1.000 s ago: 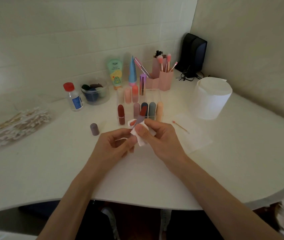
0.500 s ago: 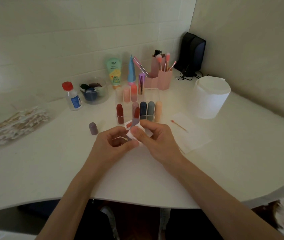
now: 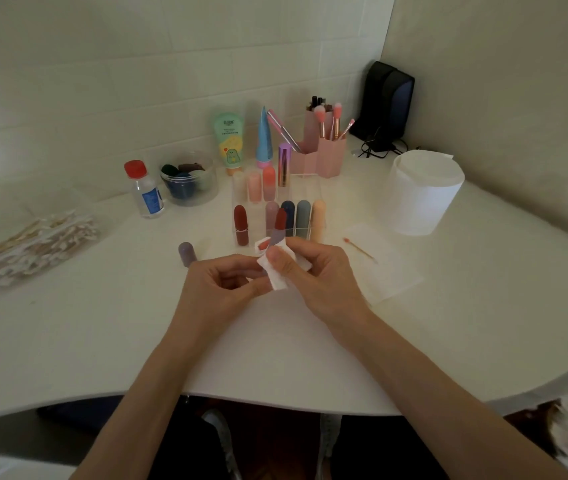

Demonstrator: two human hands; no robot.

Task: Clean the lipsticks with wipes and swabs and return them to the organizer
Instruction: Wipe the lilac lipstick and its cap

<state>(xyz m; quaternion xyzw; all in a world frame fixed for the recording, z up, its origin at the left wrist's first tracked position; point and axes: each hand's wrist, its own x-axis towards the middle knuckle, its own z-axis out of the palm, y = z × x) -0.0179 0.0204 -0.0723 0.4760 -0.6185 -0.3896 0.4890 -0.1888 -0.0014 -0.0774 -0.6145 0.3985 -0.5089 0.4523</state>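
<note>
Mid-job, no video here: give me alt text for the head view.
The left hand and right hand pinch a white wipe round an uncapped red lipstick, before the clear organizer. A grey cap stands to the left; a pink-tipped swab lies right.

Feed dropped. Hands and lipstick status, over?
Left hand and right hand pinch wipe round uncapped lipstick. Grey cap stands apart. Nothing in the way.

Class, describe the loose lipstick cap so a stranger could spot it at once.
Find the clear lipstick organizer at the middle of the white table. Left of the dark red lipstick, a mauve-grey cap stands alone on the tabletop, outside every slot.
</note>
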